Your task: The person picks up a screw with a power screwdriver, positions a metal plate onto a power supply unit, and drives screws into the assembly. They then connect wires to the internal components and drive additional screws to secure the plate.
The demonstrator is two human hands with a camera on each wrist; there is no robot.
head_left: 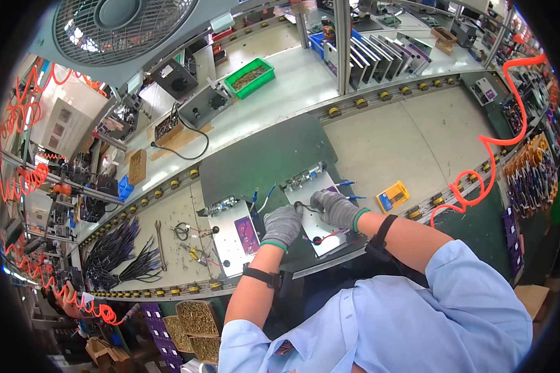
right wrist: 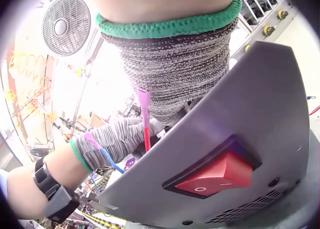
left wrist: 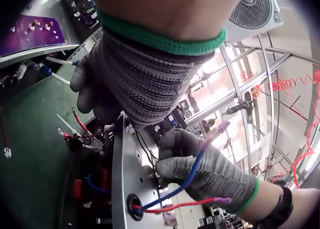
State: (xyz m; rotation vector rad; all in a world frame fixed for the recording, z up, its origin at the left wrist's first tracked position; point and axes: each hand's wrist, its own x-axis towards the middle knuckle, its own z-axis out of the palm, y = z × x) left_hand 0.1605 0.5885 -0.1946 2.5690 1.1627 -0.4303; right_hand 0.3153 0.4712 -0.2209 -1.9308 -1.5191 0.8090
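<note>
A flat metal case [head_left: 320, 239] lies on the green mat [head_left: 264, 152], and both grey-gloved hands are over it. My right hand [head_left: 336, 209] pinches thin black wires [left wrist: 144, 148] close to the sheet-metal panel. At the panel's other edge, my left hand [head_left: 282, 225] holds the same wires with curled fingers, their tips partly hidden. Blue [left wrist: 186, 183] and red [left wrist: 175, 208] wires with purple ends come out of a grommet hole beside the right hand. In the right wrist view, the case's end plate carries a red rocker switch [right wrist: 220, 174].
A second case with a purple board [head_left: 246, 235] lies to the left. Further left are a wrench [head_left: 160, 242], pliers [head_left: 195, 253] and dark cable bundles [head_left: 115, 252]. A yellow holder [head_left: 392, 196] sits at right. Beyond stand a green bin [head_left: 249, 78] and a fan [head_left: 115, 25]; an orange coiled hose [head_left: 488, 155] hangs at right.
</note>
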